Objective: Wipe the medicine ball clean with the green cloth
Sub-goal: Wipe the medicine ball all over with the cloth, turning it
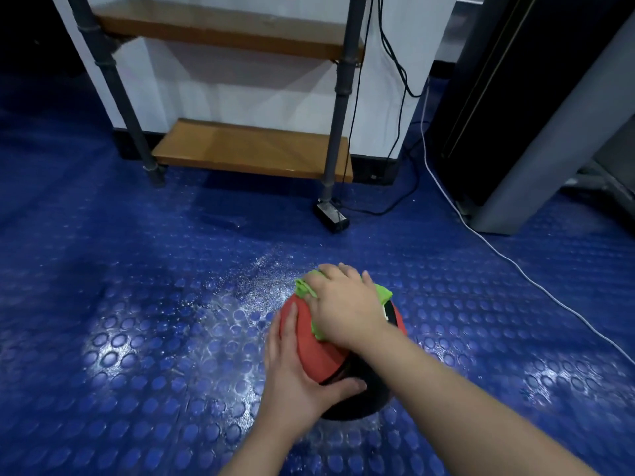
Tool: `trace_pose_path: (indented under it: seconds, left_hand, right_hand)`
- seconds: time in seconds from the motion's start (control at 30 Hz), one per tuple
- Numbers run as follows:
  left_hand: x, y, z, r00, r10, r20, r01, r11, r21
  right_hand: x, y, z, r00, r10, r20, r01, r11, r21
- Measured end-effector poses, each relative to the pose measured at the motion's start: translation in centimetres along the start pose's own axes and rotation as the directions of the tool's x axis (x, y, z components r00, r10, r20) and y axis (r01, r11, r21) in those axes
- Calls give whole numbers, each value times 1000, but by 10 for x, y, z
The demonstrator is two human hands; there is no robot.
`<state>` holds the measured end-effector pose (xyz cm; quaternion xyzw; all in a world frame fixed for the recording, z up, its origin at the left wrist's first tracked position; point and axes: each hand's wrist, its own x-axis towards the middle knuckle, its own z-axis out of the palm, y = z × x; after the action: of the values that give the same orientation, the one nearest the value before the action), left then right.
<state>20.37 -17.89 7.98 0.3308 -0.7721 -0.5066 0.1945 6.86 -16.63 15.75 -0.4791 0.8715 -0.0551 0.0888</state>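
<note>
Seemingly midway: right hand (pixel 343 304), fingers loosely spread, presses cloth (pixel 384 292) beneath them atop the ball (pixel 304 341); left hand (pixel 295 379), fingers together, braces its side; underside likely unwiped.

Left hand (pixel 295 376), right hand (pixel 343 304) bare; forearms (pixel 464 400) bare to frame edge

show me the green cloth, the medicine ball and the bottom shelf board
green cloth (pixel 383 293), head view, its right corner
medicine ball (pixel 309 350), head view, the bare red panel
bottom shelf board (pixel 251 149), head view, middle of its top face
</note>
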Motion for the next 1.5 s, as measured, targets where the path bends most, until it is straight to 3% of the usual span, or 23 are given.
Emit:
trace_pose_path:
  seconds: [0.1, 0.17, 0.27, 0.33, 0.47, 0.57, 0.63, 0.7, 0.77, 0.83, 0.9, 1.0, 1.07, 1.2, 1.3, 1.37, 1.43, 1.5]
  left_hand:
    - [-2, -2, -4, 1000, -11, -5, 11, 1000, -18]
    - [-2, -5, -7, 1000, -31, -1, 31, 999, -31]
    - [-4, -7, -13, 999, -40, 9, 40, 997, -66]
    - [-4, -6, -14, 999, -42, 19, 43, 997, -57]
    - [-2, -4, -12, 998, -54, 27, 54, 998, -22]
    - [-6, -5, -14, 998, -65, 14, 66, 997, -42]
    - [-5, -4, -16, 997, -72, 5, 73, 996, -47]
    - [0, -5, -15, 997, -73, -3, 73, 997, -41]
    - [2, -4, -14, 998, -68, 2, 68, 997, -39]
    - [2, -5, -13, 997, -71, 22, 72, 997, -41]
    - [4, -6, -14, 997, -74, 19, 74, 997, -36]
    - [7, -5, -15, 994, -101, 31, 103, 993, -53]
    - [8, -5, -17, 992, -120, 51, 122, 991, -57]
    - [15, -2, -40, 973, -212, 95, 218, 974, -59]
    - [28, 28, -45, 995, -81, 50, 75, 990, 117]
    - [39, 49, -31, 996, 60, 72, -80, 943, 324]
    - [48, 53, -18, 997, 57, 52, -75, 882, 466]
    - [60, 43, -16, 1000, 27, -16, -16, 870, 493]
  right_hand:
    - [25, 15, -6, 996, 68, 61, -77, 984, 161]
    - [47, 24, -13, 969, 192, 158, -230, 935, 270]
    - [67, 43, -12, 925, 296, 239, -349, 910, 224]
    - [73, 57, -9, 902, 359, 240, -412, 884, 222]
    - [61, 72, -7, 861, 482, 162, -503, 759, 414]
    - [36, 71, -25, 883, 470, 9, -391, 724, 568]
    - [9, 54, -35, 931, 350, -100, -202, 724, 660]
    - [-20, 36, -22, 965, 59, -254, 89, 840, 535]
    - [-41, 28, 12, 947, -117, -300, 203, 941, 270]
    - [-45, 32, 32, 943, 54, -329, 62, 941, 332]
    - [-41, 34, 37, 890, 280, -359, -62, 856, 513]
    - [-32, 40, 37, 740, 635, -221, -258, 572, 779]
    - [-31, 42, 35, 698, 702, -142, -314, 479, 820]
    - [-27, 38, 29, 790, 591, -160, -296, 598, 745]
    - [-19, 35, 28, 830, 537, -152, -287, 644, 709]
    - [-16, 27, 28, 876, 446, -186, -181, 659, 730]
    - [-18, 21, 32, 911, 320, -260, -25, 671, 741]
    - [-25, 20, 38, 912, 233, -338, 67, 728, 683]
